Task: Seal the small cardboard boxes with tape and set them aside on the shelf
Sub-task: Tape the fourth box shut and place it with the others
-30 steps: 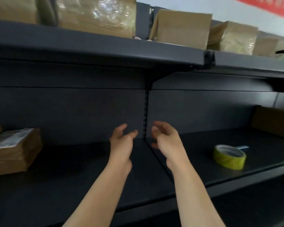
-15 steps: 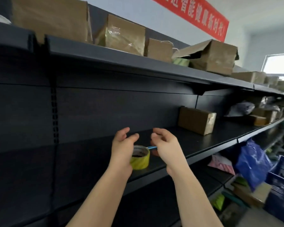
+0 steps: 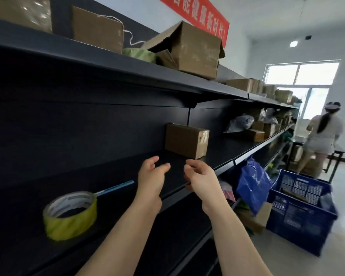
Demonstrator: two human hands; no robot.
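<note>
On shelf [image 3: 116,168]: tape roll [image 3: 70,215] near front edge.
Fingers: left hand [image 3: 150,176], right hand [image 3: 202,176] slack, empty.
Risk: left forearm [image 3: 118,236] could knock roll off.

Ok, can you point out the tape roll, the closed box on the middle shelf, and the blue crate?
tape roll [image 3: 71,224]: head view, yellow outer side.
box [image 3: 182,141]: head view, front face.
blue crate [image 3: 295,222]: head view, front wall.

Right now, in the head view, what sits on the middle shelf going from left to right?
yellow tape roll → thin blue item → small cardboard box → grey plastic bag
</note>
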